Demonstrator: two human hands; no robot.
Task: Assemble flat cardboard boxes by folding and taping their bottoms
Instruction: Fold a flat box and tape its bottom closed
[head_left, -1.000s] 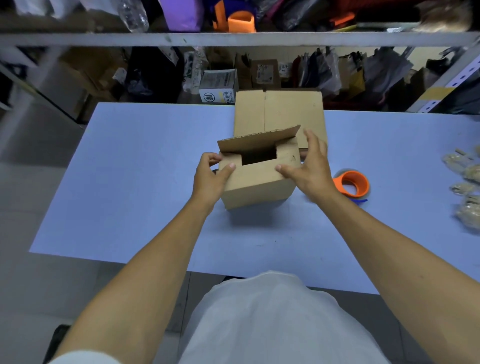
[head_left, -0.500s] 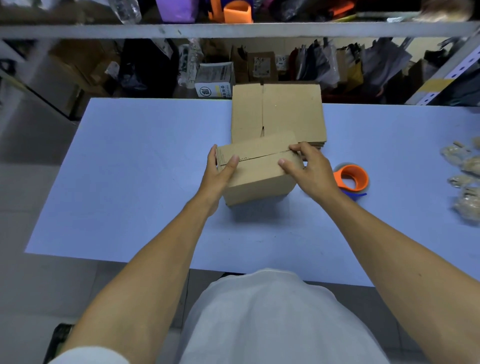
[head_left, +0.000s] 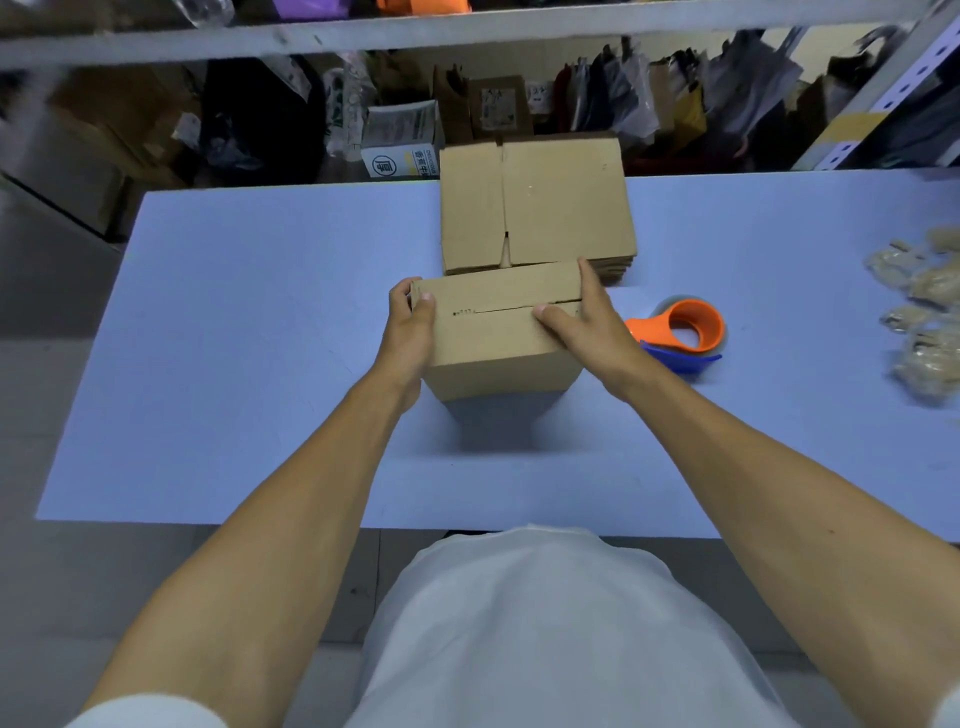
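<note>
**Both hands hold the folded box flaps down**

The blue worktop (head_left: 234, 338) carries a stack of flat cardboard boxes (head_left: 535, 208) at its far edge. Just in front stands the cardboard box (head_left: 498, 338), flaps folded shut. The left hand (head_left: 408, 332) grips its left end; the right hand (head_left: 592, 325) grips the right, thumb on the seam. The tape dispenser (head_left: 685, 332) lies just right.

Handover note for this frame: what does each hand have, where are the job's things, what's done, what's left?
Left hand: grips the box's left end, thumb on top.
Right hand: holds the right end, thumb pressing the flaps by the seam.
Box: on the blue table, flaps folded shut, no tape visible on the seam.
Flat box stack: just behind it.
Tape dispenser: right of the right hand, untouched.
Left: tape the seam, then the stack.
</note>
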